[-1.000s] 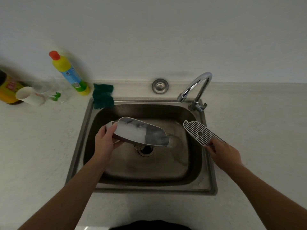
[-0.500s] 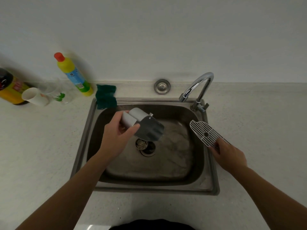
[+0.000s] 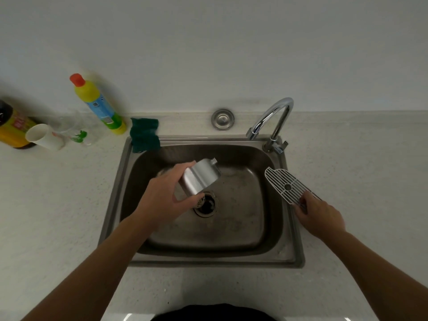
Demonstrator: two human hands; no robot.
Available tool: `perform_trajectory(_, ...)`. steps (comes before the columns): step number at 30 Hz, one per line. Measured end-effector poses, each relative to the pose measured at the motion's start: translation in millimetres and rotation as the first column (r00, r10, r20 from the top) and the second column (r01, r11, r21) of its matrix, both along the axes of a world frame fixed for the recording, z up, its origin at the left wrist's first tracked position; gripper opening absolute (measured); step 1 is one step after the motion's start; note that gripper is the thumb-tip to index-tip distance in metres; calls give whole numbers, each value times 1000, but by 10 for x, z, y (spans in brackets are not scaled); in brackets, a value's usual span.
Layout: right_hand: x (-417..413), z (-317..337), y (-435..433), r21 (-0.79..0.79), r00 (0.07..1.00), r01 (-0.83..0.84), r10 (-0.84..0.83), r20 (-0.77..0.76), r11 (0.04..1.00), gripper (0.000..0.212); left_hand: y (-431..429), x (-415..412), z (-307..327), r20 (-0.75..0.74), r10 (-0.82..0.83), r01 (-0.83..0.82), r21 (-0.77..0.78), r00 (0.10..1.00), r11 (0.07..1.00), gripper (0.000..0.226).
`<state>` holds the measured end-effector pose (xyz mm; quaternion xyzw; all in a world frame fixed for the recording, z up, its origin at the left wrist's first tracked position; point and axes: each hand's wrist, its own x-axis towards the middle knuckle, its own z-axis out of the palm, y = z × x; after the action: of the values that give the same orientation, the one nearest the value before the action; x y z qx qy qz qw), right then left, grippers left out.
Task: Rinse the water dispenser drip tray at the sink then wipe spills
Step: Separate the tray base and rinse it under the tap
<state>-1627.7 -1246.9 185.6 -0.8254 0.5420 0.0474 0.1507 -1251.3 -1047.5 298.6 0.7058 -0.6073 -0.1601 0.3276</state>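
Left hand [image 3: 165, 195] at centre frame is clamped round the grey drip tray [image 3: 199, 178], holding it tipped on end above the drain [image 3: 206, 204] of the steel sink [image 3: 115, 200], thumb near the lower edge and fingers wrapped over the top. Over at the right, the right hand [image 3: 318, 215] pinches the near end of the white slotted grille [image 3: 285, 185], which angles up and left across the sink's right rim. The chrome tap [image 3: 274, 119] curves over the upper right corner of the basin; I can't tell whether water is running. A round metal cap [image 3: 222, 119] sits on the worktop [image 3: 46, 216] behind the sink. A dark green cloth [image 3: 144, 135] drapes over the sink's upper left corner. Upper left of the frame: a yellow bottle [image 3: 99, 105] with a red top, a clear cup [image 3: 78, 133], a white cup [image 3: 42, 136] on its side, and a dark yellow-labelled bottle [image 3: 11, 126] at the edge.
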Motion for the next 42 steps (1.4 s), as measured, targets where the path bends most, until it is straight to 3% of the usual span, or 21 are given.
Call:
perform_trajectory(3,-15,-1,2,5,1000,-7,7,19,1000,19,10,12,-3,46,11,-11,0,999,1000,67)
perform_trajectory(7,-55,-26,27,5,999,-17,17,28,1000,19,51,8,-79,-19,58,-58,8,998,998,67)
perform_trajectory(9,-69,-32,35,2,999,-17,17,36,1000,19,59,-13,-165,-107,141,-139,26,984,990,59)
perform_trajectory(11,-89,-39,41,-2,999,-21,21,47,1000,19,54,-10,-223,-297,285,-296,6,912,955,45)
perform_trajectory(13,-125,-49,53,2,998,-22,22,52,1000,19,66,1,-272,-539,408,-460,43,737,887,33)
perform_trajectory(16,-217,-56,72,12,999,-15,14,43,1000,21,86,-4,-395,-833,478,-562,263,277,784,24)
perform_trajectory(19,-298,-29,96,3,999,-10,10,37,1000,22,90,1,-511,-873,484,-542,437,-63,718,27)
perform_trajectory(21,-279,19,78,-19,997,37,-36,67,999,22,71,-11,-571,-875,450,-519,473,-180,712,29)
perform_trajectory(26,199,154,-281,-94,972,182,-164,170,979,16,-51,-52,-668,-879,390,-492,477,-274,728,36)
perform_trajectory(31,882,343,-840,34,920,235,-233,314,971,33,-314,-80,-686,-862,386,-446,502,-328,741,38)
perform_trajectory(34,1129,341,-1075,62,932,232,-241,272,971,26,-464,-78,-687,-860,391,-428,505,-329,750,38)
perform_trajectory(38,1219,301,-1167,-29,954,216,-204,222,976,17,-595,-40,-696,-859,420,-404,509,-292,760,41)
perform_trajectory(42,1222,254,-1060,-151,992,36,-17,123,988,16,-663,20,-696,-857,423,-395,513,-295,763,41)
